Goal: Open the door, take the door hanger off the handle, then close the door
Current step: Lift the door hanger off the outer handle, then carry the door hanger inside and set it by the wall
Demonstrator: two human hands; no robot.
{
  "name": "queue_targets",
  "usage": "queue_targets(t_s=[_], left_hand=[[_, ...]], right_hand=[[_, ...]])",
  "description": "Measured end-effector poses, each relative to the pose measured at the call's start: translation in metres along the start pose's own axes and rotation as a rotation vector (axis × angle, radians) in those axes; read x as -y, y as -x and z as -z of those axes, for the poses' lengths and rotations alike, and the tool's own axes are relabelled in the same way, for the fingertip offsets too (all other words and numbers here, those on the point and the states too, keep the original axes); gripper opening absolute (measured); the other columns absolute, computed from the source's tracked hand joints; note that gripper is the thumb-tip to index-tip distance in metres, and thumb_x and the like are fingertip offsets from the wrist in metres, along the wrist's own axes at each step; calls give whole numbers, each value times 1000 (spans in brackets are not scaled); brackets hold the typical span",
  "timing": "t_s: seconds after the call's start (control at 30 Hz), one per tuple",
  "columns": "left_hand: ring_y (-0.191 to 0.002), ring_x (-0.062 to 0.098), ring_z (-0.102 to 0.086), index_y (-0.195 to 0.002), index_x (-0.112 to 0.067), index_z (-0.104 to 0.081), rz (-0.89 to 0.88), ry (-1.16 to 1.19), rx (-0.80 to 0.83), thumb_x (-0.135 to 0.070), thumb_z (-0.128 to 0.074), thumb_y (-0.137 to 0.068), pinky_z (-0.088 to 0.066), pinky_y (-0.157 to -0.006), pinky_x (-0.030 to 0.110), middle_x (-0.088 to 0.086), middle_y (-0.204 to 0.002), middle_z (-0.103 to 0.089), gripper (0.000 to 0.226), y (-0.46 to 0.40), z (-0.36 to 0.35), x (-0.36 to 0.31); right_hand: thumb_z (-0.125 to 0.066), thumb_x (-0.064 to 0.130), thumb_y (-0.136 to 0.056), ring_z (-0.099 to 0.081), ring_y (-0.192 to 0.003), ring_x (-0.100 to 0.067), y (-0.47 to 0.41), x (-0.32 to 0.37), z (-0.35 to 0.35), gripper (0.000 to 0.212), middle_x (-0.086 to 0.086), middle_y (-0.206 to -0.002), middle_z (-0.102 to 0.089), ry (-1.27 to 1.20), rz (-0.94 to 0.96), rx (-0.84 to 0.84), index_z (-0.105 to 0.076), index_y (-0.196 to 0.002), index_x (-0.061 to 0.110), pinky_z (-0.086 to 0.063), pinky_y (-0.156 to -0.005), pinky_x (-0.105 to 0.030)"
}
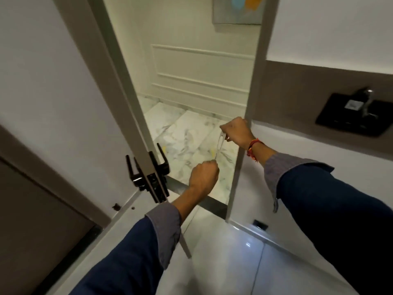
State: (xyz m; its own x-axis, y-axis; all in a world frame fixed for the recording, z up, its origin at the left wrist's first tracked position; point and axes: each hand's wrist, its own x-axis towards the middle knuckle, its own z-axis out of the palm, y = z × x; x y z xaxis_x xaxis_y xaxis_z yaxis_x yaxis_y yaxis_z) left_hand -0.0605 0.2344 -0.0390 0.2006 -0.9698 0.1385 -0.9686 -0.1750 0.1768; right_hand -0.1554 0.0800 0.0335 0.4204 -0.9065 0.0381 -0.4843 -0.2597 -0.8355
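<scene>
Nearest the camera, two forearms in dark blue sleeves with grey cuffs reach forward over the glossy white floor [223,262]. The left hand [203,177] is curled into a fist; its grip is closed on the lower end of the door hanger [219,145], a thin pale card seen almost edge-on. The right hand [237,129], above and beyond the left grip, is closed on the upper end of the same card. A red thread band [253,149] sits on the right wrist.

The door hanger spans the gap between the two grips and hangs clear of all hardware. The exact shape of the card cannot be made out, as it is narrow and blurred.

Just left of the left grip stands the open edge of the door [136,116], carrying a black latch plate and a black lever handle [162,157] on the far face, with a matching lever [133,169] on the near face. Neither lever carries anything.

Beyond both grips, the doorway shows a marble floor [180,133] and a white panelled wall [200,71]. The door frame [251,103] rises just behind the right grip.

Step in hand, as judged: the door is open and the hanger is off the handle, so removal appears complete. Closing remains. The next move calls for freeing one hand from the card, transferring it to the near lever, and swinging the door to the frame until it latches, keeping the card clear of the closing edge.
</scene>
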Motion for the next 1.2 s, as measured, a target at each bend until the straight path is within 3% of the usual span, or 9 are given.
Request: queue_targets(t_s=[0.1, 0.2, 0.3, 0.43, 0.57, 0.8, 1.0, 1.13, 1.2], left_hand=[[-75, 36, -69, -94, -6, -60, -82, 110, -9, -19, -49, -99, -58, -65, 41, 17, -89, -72, 17, -18, -17, -31], [-73, 25, -71, -94, -8, -63, -189, 379, 17, -30, -47, -103, -61, -65, 40, 11, -93, -75, 28, -26, -33, -64], [-81, 22, -74, -98, -4, -64, -285, 571, 91, -28, -48, -104, -63, -68, 36, 11, -104, -75, 29, -33, -57, -109], [-76, 14, -73, -102, -4, -66, -373, 772, 225, -21, -51, -104, -62, -59, 25, 9, -103, -75, 23, -32, -91, -182], [-72, 16, -74, -96, -5, -65, -502, 882, 408, -21, -52, -103, -62, -53, 31, 10, -95, -75, 22, -12, -118, -281], [-73, 6, -72, -101, -13, -65, -609, 939, 708, -23, -57, -100, -58, -55, 20, -1, -101, -73, 13, 62, -168, -482], [-95, 30, -74, -104, 2, -72, -631, 750, 960, -3, -63, -94, -63, -78, 47, 13, -113, -74, 14, 140, -224, -650], [-93, 30, -74, -99, 3, -76, -699, 636, 867, 4, -63, -90, -56, -68, 16, 14, -106, -76, 16, 178, -254, -742], [-80, 23, -72, -87, 4, -76, -706, 599, 833, 3, -64, -89, -55, -64, 16, 15, -95, -77, 12, 187, -272, -783]], right_hand=[[-60, 18, -95, -70, -71, -29, 21, -30, 43, 35, -12, -68, -72, -123, -94, -56, -74, -80, -11, -60, -70, -47], [-57, 35, -100, -68, -92, -23, 49, -67, 89, 37, -16, -94, -74, -141, -128, -62, -68, -91, 0, -52, -71, -41], [-67, 20, -96, -66, -91, -24, 96, -127, 142, 16, -18, -101, -71, -155, -207, -191, -56, -104, 12, -51, -73, -40], [-73, 8, -91, -69, -90, -27, 178, -206, 194, 44, -26, -107, -75, -99, -390, -187, -49, -127, 3, -57, -75, -33], [-74, 5, -90, -72, -100, -36, 268, -276, 239, 31, -28, -116, -73, -129, -561, -216, -66, -119, -4, -61, -89, -50], [-72, 6, -95, -74, -110, -43, 430, -379, 334, 34, -24, -127, -73, -245, -700, -375, -68, -125, -10, -63, -93, -52], [-69, -2, -95, -72, -113, -47, 570, -468, 408, 29, -28, -128, -71, -382, -816, -655, -66, -120, -17, -62, -90, -56], [-68, -2, -96, -75, -107, -42, 627, -524, 442, 23, -26, -126, -73, -501, -919, -837, -69, -116, -13, -65, -85, -51], [-70, 0, -95, -76, -103, -41, 643, -553, 458, 21, -25, -122, -75, -496, -970, -932, -72, -113, -11, -65, -86, -53]])
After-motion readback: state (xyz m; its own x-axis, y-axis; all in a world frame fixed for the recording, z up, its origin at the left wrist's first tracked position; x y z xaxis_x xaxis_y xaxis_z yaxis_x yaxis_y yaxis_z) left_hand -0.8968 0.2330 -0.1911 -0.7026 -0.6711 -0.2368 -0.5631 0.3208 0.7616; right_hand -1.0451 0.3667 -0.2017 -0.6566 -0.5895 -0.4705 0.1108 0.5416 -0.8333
